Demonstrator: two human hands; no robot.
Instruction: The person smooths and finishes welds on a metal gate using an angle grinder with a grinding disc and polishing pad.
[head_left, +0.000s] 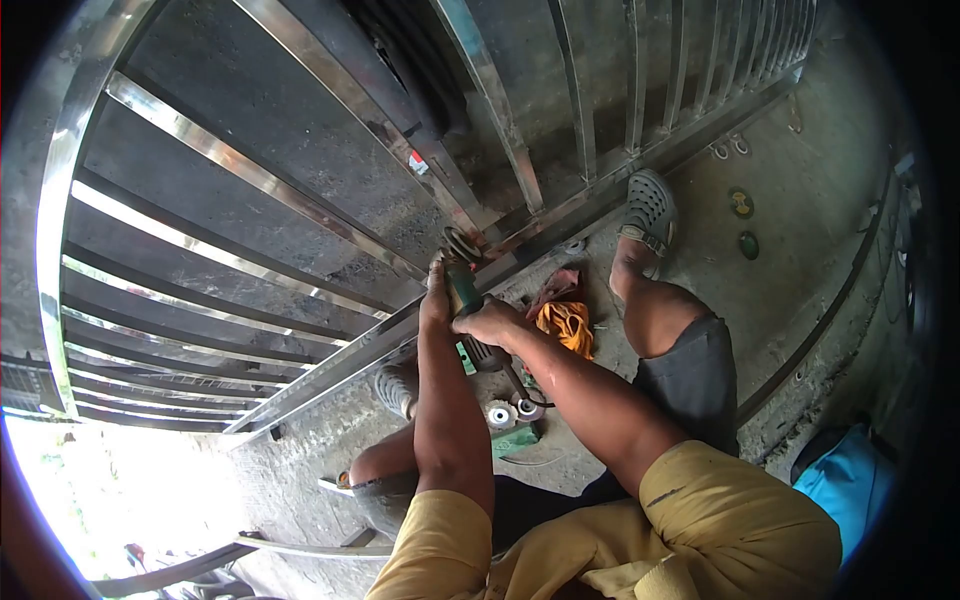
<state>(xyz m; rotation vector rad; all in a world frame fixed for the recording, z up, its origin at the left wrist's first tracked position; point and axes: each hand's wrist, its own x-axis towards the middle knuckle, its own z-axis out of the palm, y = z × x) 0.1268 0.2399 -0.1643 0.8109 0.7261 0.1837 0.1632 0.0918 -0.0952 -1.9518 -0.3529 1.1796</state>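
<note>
Head view, near to far. Yellow sleeves [700, 520] at the near edge, both forearms reaching away over bent knees, the squat bringing the work low to the concrete floor [800, 260]. Blue bag [850, 480] at the near right edge, well apart.

On the floor between the knees, small spools or wheels [500, 413] on a green box [515, 438], within easy reach. Farther and to the right, an orange cloth [567, 325].

Right hand [490, 322] with fingers closed round the rear body of the angle grinder [466, 290], palm on top, apparently for steering and bearing down. Left hand [435, 295] laid along the left side of the tool's front end, fingertips pointing far towards the disc [462, 243]. Cannot tell whether curled round a side handle or only pressed against the housing.

Grinder thus lying between the two hands, green body running near to far. Disc beyond the fingertips and clear of them, at the bottom rail [330, 365] of the stainless gate [250, 175], close to where a bar meets it.

Farther right, a sandalled foot [650, 205] planted beside the rail, likely as a brace.
</note>
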